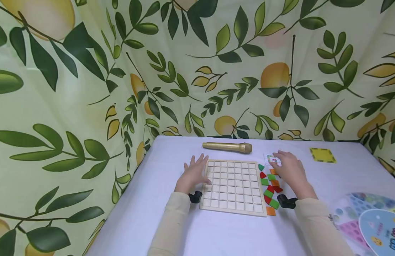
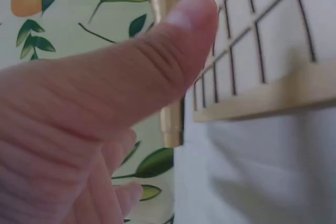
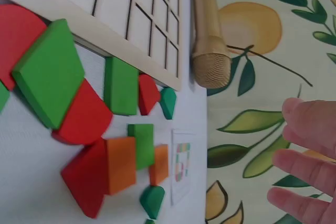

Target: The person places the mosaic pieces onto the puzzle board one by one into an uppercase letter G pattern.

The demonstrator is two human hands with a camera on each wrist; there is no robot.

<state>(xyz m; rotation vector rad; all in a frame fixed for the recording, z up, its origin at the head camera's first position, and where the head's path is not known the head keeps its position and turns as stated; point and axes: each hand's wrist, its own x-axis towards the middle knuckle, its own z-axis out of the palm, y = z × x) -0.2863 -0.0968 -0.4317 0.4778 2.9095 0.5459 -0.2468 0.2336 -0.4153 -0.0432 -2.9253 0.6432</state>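
A wooden grid board (image 1: 234,186) with square cells lies flat on the table. My left hand (image 1: 195,174) is over its left edge with fingers spread, the thumb reaching across the frame; it holds nothing. Along the board's right side lie loose coloured blocks (image 3: 123,85) in red, green and orange. My right hand (image 1: 290,170) is above the far end of these blocks, fingers extended and nothing between them. Its fingertips overlap a small printed card (image 1: 268,158) in the head view. The right wrist view shows the card (image 3: 182,163) lying beyond the blocks.
A gold microphone (image 1: 227,147) lies behind the board. To the far right sits a yellow square piece (image 1: 323,155). A colourful printed round sheet (image 1: 381,227) is at the near right. A curtain (image 1: 191,71) with fruit and leaves borders the table at the back and left.
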